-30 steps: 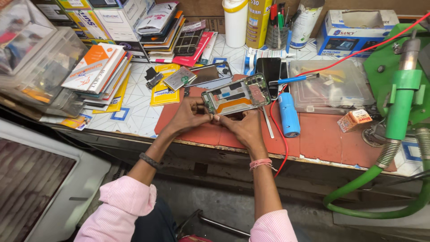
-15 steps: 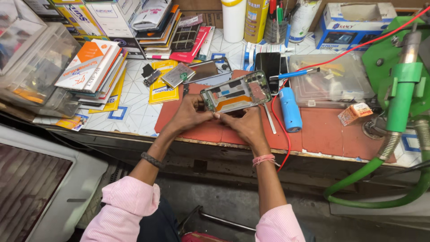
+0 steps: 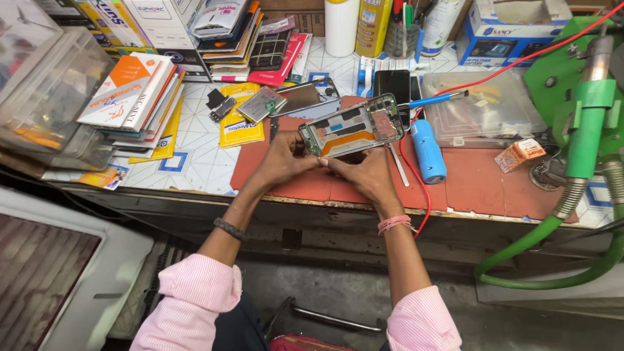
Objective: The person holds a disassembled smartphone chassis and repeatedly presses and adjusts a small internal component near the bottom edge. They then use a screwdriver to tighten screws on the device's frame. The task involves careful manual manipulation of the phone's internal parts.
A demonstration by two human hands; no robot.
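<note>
Barely shifted since before: opened phone frame gripped by left hand and right hand, mid-inspection; called next for steady fingertip work.

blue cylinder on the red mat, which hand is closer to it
Right. The right hand grips the opened phone frame just left of the blue cylinder; the left hand is farther left, at the frame's other end.

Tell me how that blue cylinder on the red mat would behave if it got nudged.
The blue cylinder lies on its side on the flat red mat, so it would probably roll. It looks rigid and smooth, perhaps slippery. The red wire beside it might stop it.
</note>
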